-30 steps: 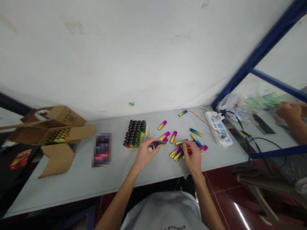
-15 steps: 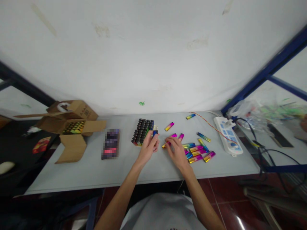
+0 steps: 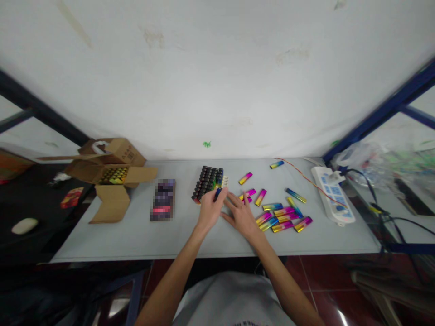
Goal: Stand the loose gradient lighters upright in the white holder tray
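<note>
Closed round a small dark blue piece (image 3: pixel 218 192), my left hand (image 3: pixel 211 209) is just in front of a block of upright black-topped cylinders (image 3: pixel 205 179). My right hand (image 3: pixel 240 213) is beside it with fingers spread, its fingertips close to the left hand; nothing shows in its grip. Pink-and-gold tubes lie behind and right of the right hand, one of them (image 3: pixel 261 198) by itself. Several more pink-gold and blue-gold tubes (image 3: pixel 284 211) lie in a loose group further right. White pieces (image 3: pixel 225 181) stand at the block's right edge.
On the left are an open cardboard box (image 3: pixel 113 206) with yellow-and-dark items and a flat dark package (image 3: pixel 163 200). A white power strip (image 3: pixel 333 194) with cables lies at the right, near a blue frame (image 3: pixel 380 106). A wall rises behind the table (image 3: pixel 136 244).
My right hand has moved left from the pink-gold tube it was touching, up to my left hand, and its fingers have spread. The whole view has shifted slightly.
</note>
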Motion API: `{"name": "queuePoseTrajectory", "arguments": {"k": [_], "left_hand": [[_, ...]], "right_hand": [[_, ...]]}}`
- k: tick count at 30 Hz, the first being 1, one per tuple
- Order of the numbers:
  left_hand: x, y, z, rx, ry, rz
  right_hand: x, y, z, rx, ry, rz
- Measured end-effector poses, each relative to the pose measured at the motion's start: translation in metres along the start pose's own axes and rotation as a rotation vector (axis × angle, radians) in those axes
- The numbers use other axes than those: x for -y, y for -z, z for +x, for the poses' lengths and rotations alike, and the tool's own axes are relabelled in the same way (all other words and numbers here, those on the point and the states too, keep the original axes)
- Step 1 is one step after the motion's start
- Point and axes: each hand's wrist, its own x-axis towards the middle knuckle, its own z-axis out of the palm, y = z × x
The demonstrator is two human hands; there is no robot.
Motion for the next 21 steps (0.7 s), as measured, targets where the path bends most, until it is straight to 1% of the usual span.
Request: {"name": "queuePoseTrajectory", "arguments": {"k": [8,12,21], "left_hand": [[0.0027,0.0032,0.0007,-0.058,-0.056,0.137],[0.0035,0.0036,0.0001,-0.073,-0.063,0.149],[0.0070,0.0019,-0.0011,-0.062,-0.057,0.118]], "right_hand": [[-0.0007,-0.0002,0.0002,-0.028,0.001,0.012],[-0.0015,-0.0012,0.0000,-0.032,0.003,0.014],[-0.0012,-0.0012,-0.0004,-0.042,-0.002,0.025]]}}
